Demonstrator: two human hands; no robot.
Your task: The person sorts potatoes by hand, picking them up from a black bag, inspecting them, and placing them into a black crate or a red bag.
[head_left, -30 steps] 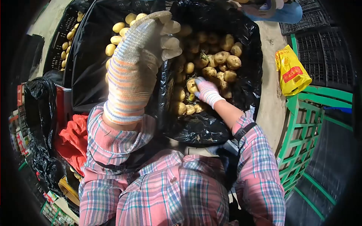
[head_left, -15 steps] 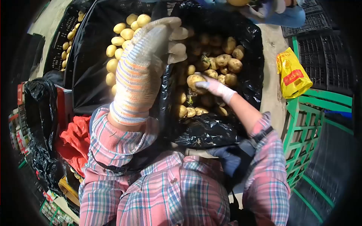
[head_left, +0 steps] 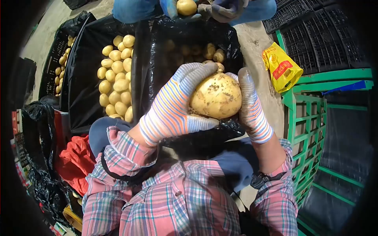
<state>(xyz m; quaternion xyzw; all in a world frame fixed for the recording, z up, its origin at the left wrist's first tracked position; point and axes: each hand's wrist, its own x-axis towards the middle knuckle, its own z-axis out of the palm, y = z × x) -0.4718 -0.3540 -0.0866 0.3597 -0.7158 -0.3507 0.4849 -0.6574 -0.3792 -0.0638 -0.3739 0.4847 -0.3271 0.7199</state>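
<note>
A large potato [head_left: 216,96] with dark soil on its skin is held up close to the camera, over the lined crate of unwashed potatoes. My left hand [head_left: 173,104], in a striped knit glove with a grey palm, wraps it from the left, thumb below and fingers over the top. On its other side my right hand [head_left: 254,108], gloved the same way, presses against the potato; some of its fingers are hidden behind it. Beyond them, soil-marked potatoes [head_left: 214,53] lie in the black-lined crate [head_left: 155,43], partly covered by my hands.
Left of it stands a crate lined with black plastic [head_left: 88,78] holding cleaner potatoes [head_left: 118,82]. Across from me, another person's gloved hands hold a potato [head_left: 186,6]. A yellow bag [head_left: 281,67], a green frame [head_left: 305,129] and black crates [head_left: 327,39] are at the right; red cloth [head_left: 75,161] at the left.
My left hand has come back from between the crates, and my right hand has lifted from the potato pile. Both now hold one large potato. The view has shifted.
</note>
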